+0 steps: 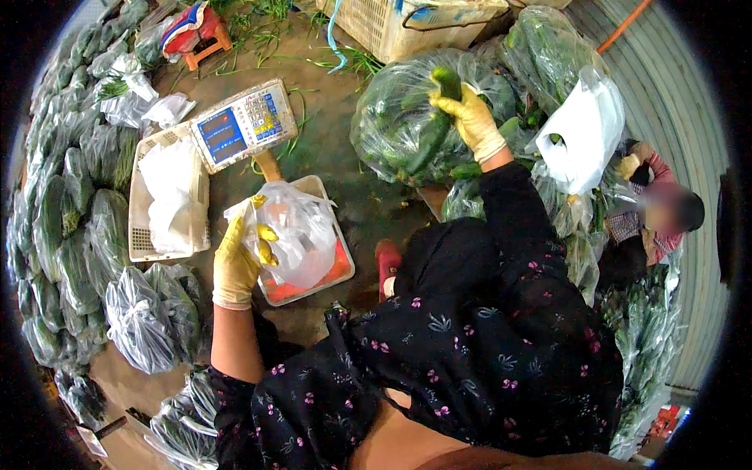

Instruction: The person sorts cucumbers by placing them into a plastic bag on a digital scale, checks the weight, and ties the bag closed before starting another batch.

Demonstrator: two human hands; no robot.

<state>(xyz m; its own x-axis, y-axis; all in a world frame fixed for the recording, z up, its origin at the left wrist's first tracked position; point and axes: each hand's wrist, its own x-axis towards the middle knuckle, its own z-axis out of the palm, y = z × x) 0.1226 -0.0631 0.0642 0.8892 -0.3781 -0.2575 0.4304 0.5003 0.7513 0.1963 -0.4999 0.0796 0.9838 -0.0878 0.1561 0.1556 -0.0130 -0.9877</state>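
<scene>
My right hand point(475, 121), in a yellow glove, is closed around a long green cucumber point(430, 147) above a large clear plastic bag point(381, 102) full of more cucumbers. At the left, my left hand point(237, 258), gloved in yellow too, grips the edge of a thin whitish plastic bag point(300, 235). That bag hangs over the red and white pan point(341, 265) of a weighing scale, partly covering it; whether anything is inside cannot be made out. Beyond the pan stands the scale's display and keypad point(244, 125).
A cream plastic basket point(137, 211) holding white bags stands left of the scale. Bagged green vegetables point(106, 227) line the left side. A large crate point(368, 27) is at the back. Another person point(662, 207) sits at the right, near a white bag point(583, 129).
</scene>
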